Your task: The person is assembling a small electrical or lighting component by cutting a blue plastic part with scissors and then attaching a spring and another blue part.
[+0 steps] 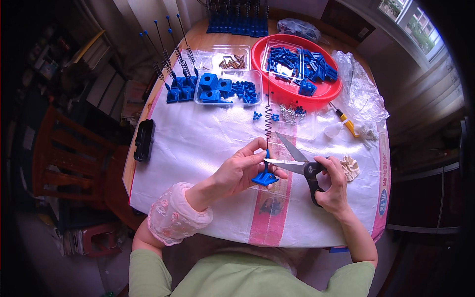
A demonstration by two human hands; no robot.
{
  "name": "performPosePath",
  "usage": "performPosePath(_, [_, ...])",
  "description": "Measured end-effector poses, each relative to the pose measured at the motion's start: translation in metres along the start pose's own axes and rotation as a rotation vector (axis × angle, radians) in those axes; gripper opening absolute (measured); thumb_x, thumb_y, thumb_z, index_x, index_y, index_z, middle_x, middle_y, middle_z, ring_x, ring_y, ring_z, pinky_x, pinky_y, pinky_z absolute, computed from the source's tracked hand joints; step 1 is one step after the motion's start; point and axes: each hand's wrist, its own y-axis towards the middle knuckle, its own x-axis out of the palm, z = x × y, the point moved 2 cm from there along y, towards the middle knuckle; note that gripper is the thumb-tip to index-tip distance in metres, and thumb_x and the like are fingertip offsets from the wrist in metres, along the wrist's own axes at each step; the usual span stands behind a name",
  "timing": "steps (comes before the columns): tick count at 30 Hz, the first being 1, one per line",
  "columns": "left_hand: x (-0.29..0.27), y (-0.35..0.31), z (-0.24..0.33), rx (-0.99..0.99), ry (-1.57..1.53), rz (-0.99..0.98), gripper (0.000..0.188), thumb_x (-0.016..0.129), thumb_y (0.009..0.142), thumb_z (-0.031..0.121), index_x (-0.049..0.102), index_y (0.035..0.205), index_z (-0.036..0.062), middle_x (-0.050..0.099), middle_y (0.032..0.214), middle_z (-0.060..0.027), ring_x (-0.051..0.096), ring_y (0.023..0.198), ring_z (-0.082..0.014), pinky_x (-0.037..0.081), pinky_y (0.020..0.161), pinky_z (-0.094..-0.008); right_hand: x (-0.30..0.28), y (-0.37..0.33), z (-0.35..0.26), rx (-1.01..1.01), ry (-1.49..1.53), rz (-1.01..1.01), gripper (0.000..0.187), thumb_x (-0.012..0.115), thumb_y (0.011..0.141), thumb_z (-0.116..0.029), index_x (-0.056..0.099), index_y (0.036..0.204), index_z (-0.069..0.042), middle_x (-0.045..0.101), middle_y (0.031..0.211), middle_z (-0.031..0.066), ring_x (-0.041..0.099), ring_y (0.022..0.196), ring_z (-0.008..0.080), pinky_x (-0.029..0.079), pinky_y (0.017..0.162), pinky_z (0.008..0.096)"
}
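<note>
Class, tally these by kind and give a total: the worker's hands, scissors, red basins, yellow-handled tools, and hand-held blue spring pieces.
Left hand and right hand: 2
Scissors: 1
Red basin: 1
Yellow-handled tool: 1
Hand-held blue spring piece: 1
Total: 6

Smooth metal scissor blades (289, 165), plas. bracket (264, 178), glossy plas. basin (316, 100)

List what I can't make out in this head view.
All in the head view:
Left hand: fingers partly hidden behind the held blue piece.
Red basin: floor partly covered by blue parts.
Rear blue stands: tops cut off by upper edge.
Scissors: contact with the piece, unclear from one angle.
</note>
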Motion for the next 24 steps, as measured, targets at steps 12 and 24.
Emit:
performPosePath(12, [-0.0037, 0.0006, -0.0017, 0.02, -0.05, -0.061, 0.013, 0.036, 0.106, 0.022, 0.04, 0.112, 0.0121, 0.061, 0.104, -0.0188, 0.064, 0.105, -0.0292, 0.056, 0.073, -0.0351, 0.0012, 0.0008, -0.0012, -0.011, -0.005, 0.01, 0.058, 0.064, 0.054, 0.0, 0.059, 0.112, -0.005, 0.05, 0.083, 0.0089, 0.05, 0.074, 0.0246, 0.042, 0.064, 0.0357])
performPosePath(24, [0.0019, 0.0001, 0.0, 0.013, -0.05, 0.0, 0.012, 0.036, 0.106, 0.023, 0.038, 0.112, 0.0129, 0.061, 0.101, -0.0166, 0.064, 0.106, -0.0293, 0.057, 0.074, -0.0352, -0.0003, 0.0004, -0.0007, -0.025, -0.016, -0.004, 0.059, 0.064, 0.053, 0.0, 0.059, 0.112, -0.005, 0.05, 0.083, 0.0084, 0.051, 0.074, 0.0241, 0.042, 0.064, 0.0354])
